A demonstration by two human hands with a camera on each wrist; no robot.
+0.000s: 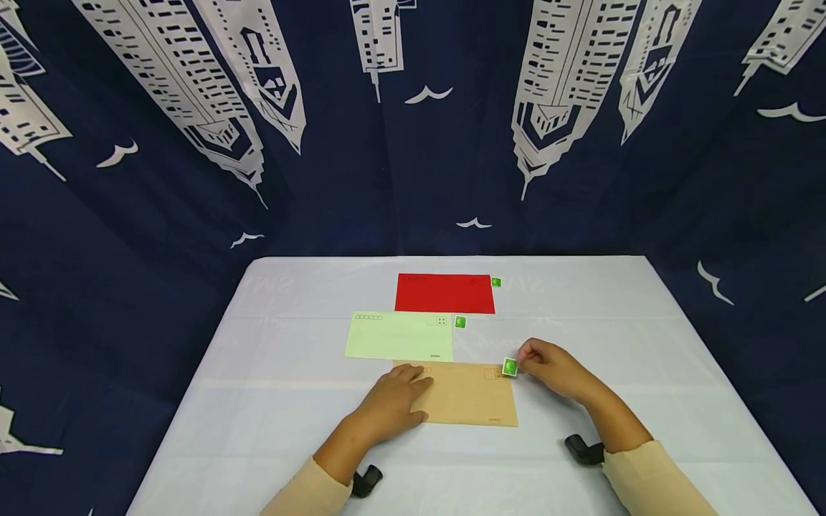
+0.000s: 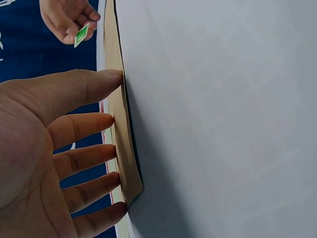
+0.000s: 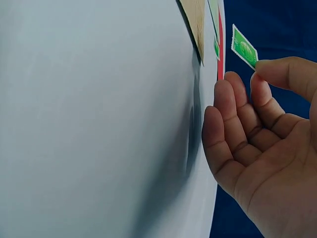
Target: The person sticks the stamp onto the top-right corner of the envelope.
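Observation:
A brown envelope (image 1: 467, 398) lies flat at the front of the table. On its left part rests my left hand (image 1: 395, 403), fingers spread; in the left wrist view the straight fingertips (image 2: 110, 151) and thumb touch the envelope's surface. Between thumb and index finger, my right hand (image 1: 553, 368) pinches a green postage stamp (image 3: 244, 47) with a white perforated edge. From the head view, this stamp appears at the brown envelope's upper right corner, next to a printed box; the right wrist view shows it raised above the table.
Behind the brown envelope lies a light green envelope (image 1: 396, 337) with a green stamp (image 1: 460, 322) at its right. Farther back is a red envelope (image 1: 445, 294), another green stamp (image 1: 496, 282) at its right edge. A white cloth covers the table (image 1: 271, 408); a dark patterned curtain (image 1: 413, 165) hangs behind.

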